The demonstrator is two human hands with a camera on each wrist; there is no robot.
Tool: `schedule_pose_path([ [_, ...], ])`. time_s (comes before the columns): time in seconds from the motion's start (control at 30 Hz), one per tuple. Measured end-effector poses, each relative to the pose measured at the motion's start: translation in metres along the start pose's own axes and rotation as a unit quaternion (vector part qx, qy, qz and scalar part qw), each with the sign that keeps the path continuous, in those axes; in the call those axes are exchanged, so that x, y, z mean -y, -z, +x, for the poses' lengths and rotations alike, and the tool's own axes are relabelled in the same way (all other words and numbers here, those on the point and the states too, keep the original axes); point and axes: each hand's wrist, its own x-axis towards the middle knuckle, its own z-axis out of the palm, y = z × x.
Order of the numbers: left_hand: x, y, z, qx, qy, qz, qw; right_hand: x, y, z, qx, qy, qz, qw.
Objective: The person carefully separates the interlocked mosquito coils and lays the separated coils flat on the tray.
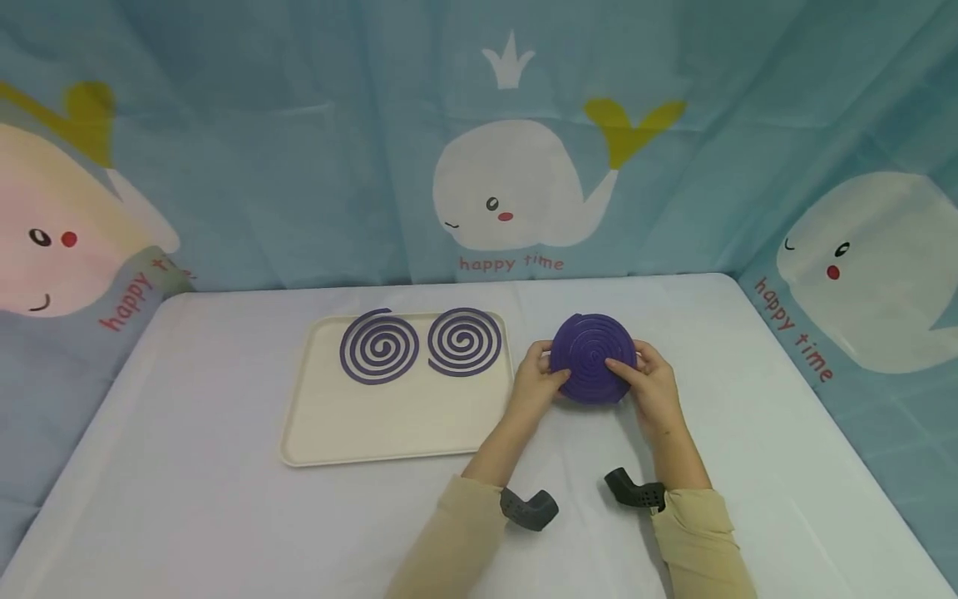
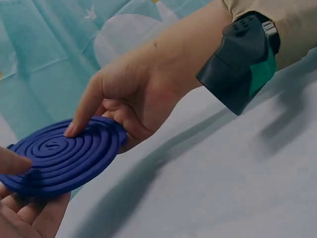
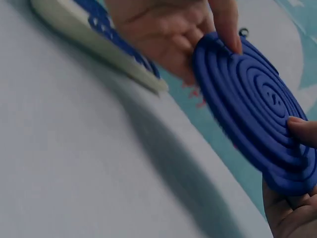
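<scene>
Both hands hold a tightly wound purple-blue mosquito coil disc [image 1: 591,353] a little above the white table. My left hand [image 1: 534,384] grips its left edge, thumb on the upper face and fingers behind. On the opposite edge, my right hand [image 1: 653,389] pinches it, with the thumb pressing further in towards the middle. The wrist views show the disc [image 2: 59,153] tilted, its turns packed close together. Two loosely spaced single coils lie on a cream tray [image 1: 389,437]: a left coil [image 1: 362,363] and a right coil [image 1: 466,373].
The white table [image 1: 187,466] stretches around the tray, left of the hands. A light-blue curtain [image 1: 299,166] with whale prints hangs behind and at the sides. Dark devices are strapped to both wrists, one on the left [image 1: 530,509] and one on the right [image 1: 634,489].
</scene>
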Motion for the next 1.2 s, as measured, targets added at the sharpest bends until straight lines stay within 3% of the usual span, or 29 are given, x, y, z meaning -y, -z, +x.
schedule_pose_path([
  [0.2,-0.001,0.032,-0.009,-0.056,-0.003,-0.015,0.9983,-0.003,-0.050,-0.001,-0.004,-0.005,0.015,0.9999],
  [0.37,0.003,0.055,-0.009,-0.101,0.002,-0.057,0.9933,-0.011,-0.085,-0.005,-0.011,-0.007,0.035,0.9993],
  [0.57,0.000,0.074,-0.011,-0.143,-0.008,-0.054,0.9882,-0.023,-0.109,-0.010,0.013,-0.009,0.034,0.9993],
  [0.73,0.000,0.083,-0.012,-0.135,-0.021,-0.050,0.9894,-0.031,-0.111,-0.014,0.035,-0.025,0.030,0.9986],
  [0.93,0.001,0.087,-0.009,-0.129,-0.035,-0.024,0.9908,-0.031,-0.110,-0.015,0.054,-0.004,0.007,0.9985],
  [1.07,0.002,0.088,-0.009,-0.133,-0.044,0.000,0.9901,-0.031,-0.110,-0.014,0.040,0.004,-0.012,0.9991],
  [1.2,0.004,0.087,-0.010,-0.120,-0.036,-0.014,0.9921,-0.031,-0.111,-0.014,0.020,0.013,-0.014,0.9996],
])
